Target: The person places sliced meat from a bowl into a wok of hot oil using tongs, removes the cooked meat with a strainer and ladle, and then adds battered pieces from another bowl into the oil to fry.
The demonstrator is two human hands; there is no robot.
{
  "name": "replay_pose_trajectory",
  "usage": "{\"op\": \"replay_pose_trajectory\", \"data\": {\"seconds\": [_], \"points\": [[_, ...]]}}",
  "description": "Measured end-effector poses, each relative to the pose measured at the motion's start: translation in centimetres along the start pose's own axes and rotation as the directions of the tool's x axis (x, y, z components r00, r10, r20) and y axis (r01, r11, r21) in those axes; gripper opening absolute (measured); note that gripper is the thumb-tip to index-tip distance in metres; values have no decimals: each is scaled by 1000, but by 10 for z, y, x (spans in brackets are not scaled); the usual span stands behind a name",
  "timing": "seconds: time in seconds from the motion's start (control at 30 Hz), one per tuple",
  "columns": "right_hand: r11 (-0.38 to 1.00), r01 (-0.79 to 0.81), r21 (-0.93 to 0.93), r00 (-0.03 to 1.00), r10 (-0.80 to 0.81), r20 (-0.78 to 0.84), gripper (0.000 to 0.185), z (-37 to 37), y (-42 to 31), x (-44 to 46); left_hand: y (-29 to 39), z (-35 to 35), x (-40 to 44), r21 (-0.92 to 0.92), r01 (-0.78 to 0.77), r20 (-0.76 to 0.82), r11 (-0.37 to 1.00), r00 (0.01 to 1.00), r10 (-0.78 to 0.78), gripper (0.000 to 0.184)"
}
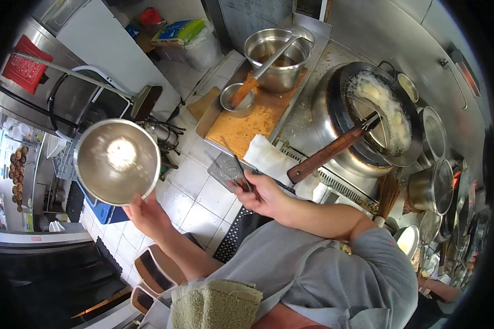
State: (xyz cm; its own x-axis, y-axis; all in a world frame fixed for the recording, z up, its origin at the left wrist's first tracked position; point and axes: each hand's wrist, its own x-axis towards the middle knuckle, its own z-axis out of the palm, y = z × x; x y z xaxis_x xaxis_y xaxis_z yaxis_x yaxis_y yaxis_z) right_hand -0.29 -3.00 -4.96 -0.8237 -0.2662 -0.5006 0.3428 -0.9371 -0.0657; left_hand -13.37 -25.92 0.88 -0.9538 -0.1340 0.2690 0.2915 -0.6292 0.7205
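A metal bowl [101, 175] is gripped at its lower rim by my left hand [147, 215], out over the tiled floor. Its inside faces the camera and looks wet or shiny. My right hand [262, 194] is closed on dark thin sticks, possibly chopsticks or tongs [241, 174]; motion blur hides their exact shape. Behind them shows a grey plate-like object [223, 168]. To the right, a wok [362, 153] holds bubbling oil with pale food [392, 104], and a wood-handled strainer [326, 156] rests across it.
An orange tray [241, 129] carries a steel pot [280, 79] and a small bowl [241, 102]. A white cloth [274, 158] lies at the stove edge. Pans and strainers [431, 189] crowd the far right, where another person's arm [442, 288] shows. A blue box [101, 208] stands lower left.
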Motion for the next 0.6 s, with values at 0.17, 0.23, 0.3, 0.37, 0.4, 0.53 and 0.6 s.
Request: {"op": "replay_pose_trajectory", "data": {"seconds": [0.17, 0.23, 0.3, 0.37, 0.4, 0.53, 0.6], "points": [[920, 355, 166, 929, -327, -173, 45, 7, -35, 97, 2, -26, -14, 33, 189, -73, 981, 980, -186, 50], [859, 470, 206, 881, -439, -179, 43, 19, -58, 123, 3, -51, -7, 89, 214, -64, 973, 976, -209, 50], [791, 539, 290, 841, -490, -228, 41, 29, -85, 148, -1, -57, 0, 106, 225, -46, 969, 974, -221, 49], [695, 605, 389, 796, -506, -333, 39, 40, -102, 163, -3, -49, 10, 101, 227, -11, 969, 974, -227, 49], [736, 574, 359, 819, -515, -254, 36, 38, -105, 162, -6, -45, 16, 82, 236, 29, 968, 971, -239, 49], [810, 521, 268, 843, -537, -16, 34, 10, -84, 137, -32, -16, 30, -14, 301, 206, 954, 934, -291, 47], [853, 521, -32, 850, -515, 112, 43, -11, -55, 117, -48, -4, 29, -126, 340, 389, 932, 881, -269, 49]]}}
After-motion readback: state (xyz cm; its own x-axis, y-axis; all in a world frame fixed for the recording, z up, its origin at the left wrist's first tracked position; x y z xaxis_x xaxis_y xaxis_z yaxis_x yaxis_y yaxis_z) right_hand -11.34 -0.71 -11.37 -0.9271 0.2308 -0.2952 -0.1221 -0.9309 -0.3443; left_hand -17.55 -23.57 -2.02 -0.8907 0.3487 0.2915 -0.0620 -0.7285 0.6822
